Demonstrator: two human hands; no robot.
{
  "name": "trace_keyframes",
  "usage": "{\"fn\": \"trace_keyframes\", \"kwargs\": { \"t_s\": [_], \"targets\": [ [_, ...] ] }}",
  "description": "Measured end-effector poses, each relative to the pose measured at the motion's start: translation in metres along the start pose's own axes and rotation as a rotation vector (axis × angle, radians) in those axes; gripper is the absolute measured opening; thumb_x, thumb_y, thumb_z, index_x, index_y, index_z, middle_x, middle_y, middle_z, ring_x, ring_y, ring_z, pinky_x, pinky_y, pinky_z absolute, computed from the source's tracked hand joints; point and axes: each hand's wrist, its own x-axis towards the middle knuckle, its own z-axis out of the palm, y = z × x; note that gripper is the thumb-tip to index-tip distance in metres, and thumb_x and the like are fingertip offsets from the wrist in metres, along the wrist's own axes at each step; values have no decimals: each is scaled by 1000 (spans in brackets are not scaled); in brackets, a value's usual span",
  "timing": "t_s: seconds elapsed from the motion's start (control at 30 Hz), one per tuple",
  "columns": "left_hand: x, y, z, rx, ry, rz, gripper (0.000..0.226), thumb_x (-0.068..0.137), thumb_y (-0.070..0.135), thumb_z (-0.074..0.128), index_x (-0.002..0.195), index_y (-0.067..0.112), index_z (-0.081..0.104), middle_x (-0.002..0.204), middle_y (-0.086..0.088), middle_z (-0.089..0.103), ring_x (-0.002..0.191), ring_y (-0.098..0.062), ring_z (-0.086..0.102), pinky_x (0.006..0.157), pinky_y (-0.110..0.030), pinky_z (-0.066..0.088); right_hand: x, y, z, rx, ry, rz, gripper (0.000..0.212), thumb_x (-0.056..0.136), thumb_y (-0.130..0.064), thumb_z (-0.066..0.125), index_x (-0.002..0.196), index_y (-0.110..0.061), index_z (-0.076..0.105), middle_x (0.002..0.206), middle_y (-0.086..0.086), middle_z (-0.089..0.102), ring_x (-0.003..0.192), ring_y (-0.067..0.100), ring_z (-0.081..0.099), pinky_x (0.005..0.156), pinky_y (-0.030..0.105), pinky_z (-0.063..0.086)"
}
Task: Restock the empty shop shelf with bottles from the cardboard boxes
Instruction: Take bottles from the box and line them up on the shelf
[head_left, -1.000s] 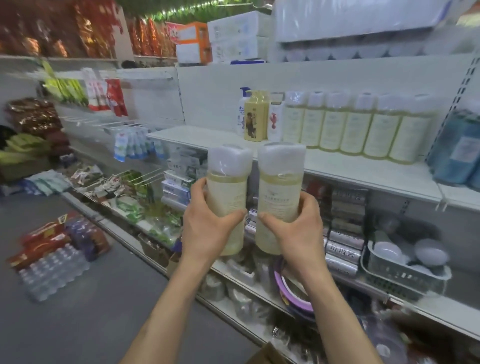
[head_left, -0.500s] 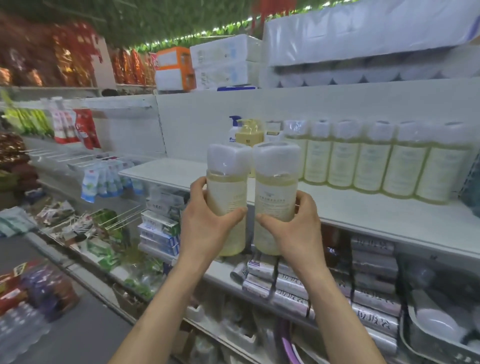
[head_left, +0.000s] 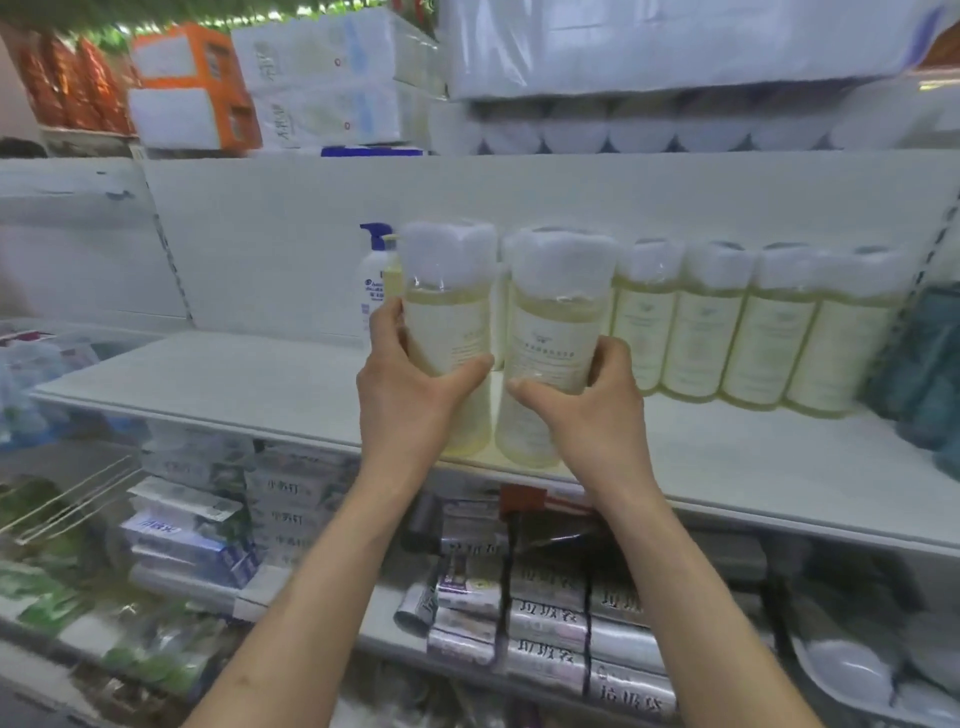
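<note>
Currently, left to right: the white shelf is seen running across the middle of the view; a blue-capped pump bottle is stood at the back wall, just left of the held pair; the left hand is wrapped round the left bottle, thumb across the front; the right bottle is gripped the same way by the right hand; both bottles are held upright, side by side, almost touching; pale yellow liquid, white film-wrapped caps; their bases are placed low at the shelf's front edge; contact with the shelf cannot be told; a row of matching bottles is lined along the back, to the right; teal bottles are stood at the far right end.
</note>
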Motion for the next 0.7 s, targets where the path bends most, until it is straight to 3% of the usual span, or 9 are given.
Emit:
{"fn": "trace_keyframes", "kwargs": {
  "t_s": [0.17,0.5,0.6,0.67,0.7],
  "targets": [
    [39,-20,9,-77,-74,1,90,65,56,89,141,43,42,122,17,68,111,-6,68,94,-42,62,32,14,15,-76,58,65,82,56,-57,88,125,-35,49,111,-22,67,98,-4,68,76,22,59],
    [95,-68,9,-106,-193,46,87,69,45,96,139,36,47,119,13,70,109,-8,69,93,-42,61,72,49,67,-215,125,46,82,68,-46,96,128,-33,41,115,-26,58,101,-12,60,71,8,50],
    [103,-77,14,-139,-210,51,87,70,43,97,141,33,47,123,12,70,111,-9,69,94,-39,61,81,53,76,-239,133,20,85,69,-43,98,128,-28,39,121,-19,56,111,1,62,83,18,55],
    [107,-81,16,-160,-227,52,88,70,43,97,141,32,47,124,12,70,112,-7,69,93,-34,61,85,49,73,-240,88,42,97,69,-49,96,140,-26,34,134,-11,55,124,9,60,91,25,58],
    [109,-82,16,-168,-231,51,88,70,43,98,141,32,47,124,13,70,111,-5,69,92,-31,60,88,43,67,-220,62,50,106,70,-56,93,150,-28,28,142,-8,52,129,9,57,90,22,58]
  ]
}}
